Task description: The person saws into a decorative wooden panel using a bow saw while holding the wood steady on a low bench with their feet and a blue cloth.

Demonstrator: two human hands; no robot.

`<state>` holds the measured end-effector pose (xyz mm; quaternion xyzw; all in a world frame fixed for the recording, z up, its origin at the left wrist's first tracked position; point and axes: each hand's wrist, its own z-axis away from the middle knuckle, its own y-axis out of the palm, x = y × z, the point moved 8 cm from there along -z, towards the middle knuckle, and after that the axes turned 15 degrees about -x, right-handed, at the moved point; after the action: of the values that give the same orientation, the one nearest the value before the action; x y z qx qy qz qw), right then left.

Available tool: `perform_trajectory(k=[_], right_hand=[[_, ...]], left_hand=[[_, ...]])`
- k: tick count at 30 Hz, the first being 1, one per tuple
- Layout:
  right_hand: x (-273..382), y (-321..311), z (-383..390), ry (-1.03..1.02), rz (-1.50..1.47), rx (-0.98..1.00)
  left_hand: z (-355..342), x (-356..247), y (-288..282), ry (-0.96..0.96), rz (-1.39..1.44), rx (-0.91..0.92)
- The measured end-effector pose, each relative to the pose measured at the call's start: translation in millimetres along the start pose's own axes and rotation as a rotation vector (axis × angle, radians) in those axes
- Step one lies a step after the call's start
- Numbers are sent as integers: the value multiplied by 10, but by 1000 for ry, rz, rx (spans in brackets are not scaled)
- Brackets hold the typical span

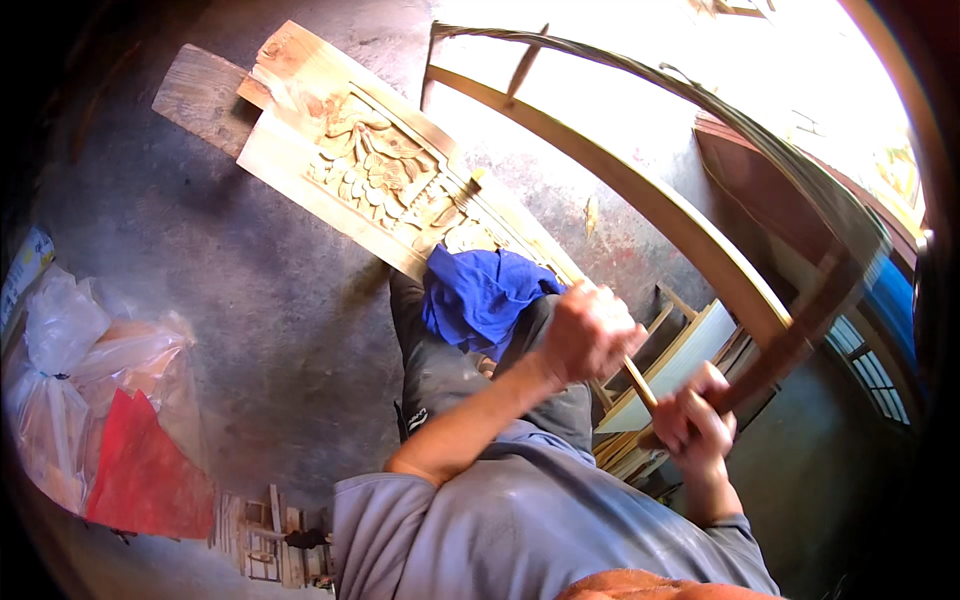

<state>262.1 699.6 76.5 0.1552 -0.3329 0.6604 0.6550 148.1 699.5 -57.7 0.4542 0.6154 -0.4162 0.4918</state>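
Stained concrete floor [290,260], dim at left, washed out by glare toward the upper right. At left, clear plastic bags [65,335] beside a red sheet [150,475]; wood pieces [270,540] lie lower down. Person seated, grey shirt [500,525], dark trousers [420,365]. A carved wooden panel [385,180], leaf-like relief facing up, runs diagonally from upper left toward the lap, a weathered board [205,95] showing past its far end. Blue cloth [485,295] bunched over the near part of the panel and the thighs. Frame saw [700,245] with pale wooden bar and twisted cord: raised at right, arching from beyond the panel back to the body. Right hand [695,415] closed around the lower end of the saw's dark end piece. Left hand [592,335] curled, blurred, at the panel's near edge; cannot tell what it grips. Thin pale rod [638,382] visible between the hands. Stacked boards [665,365] beyond them.
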Motion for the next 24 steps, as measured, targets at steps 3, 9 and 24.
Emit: perform_trajectory(k=[3,9,24], right_hand=[[-452,308,-591,79,-88,-22],[-754,639,-1072,-21,-100,40],[-671,581,-1049,-15,-47,70]], left_hand=[[-108,638,-137,-19,-34,-76],[-41,1268,-222,-81,-178,9],[1446,1914,-184,-235,-1158,609]])
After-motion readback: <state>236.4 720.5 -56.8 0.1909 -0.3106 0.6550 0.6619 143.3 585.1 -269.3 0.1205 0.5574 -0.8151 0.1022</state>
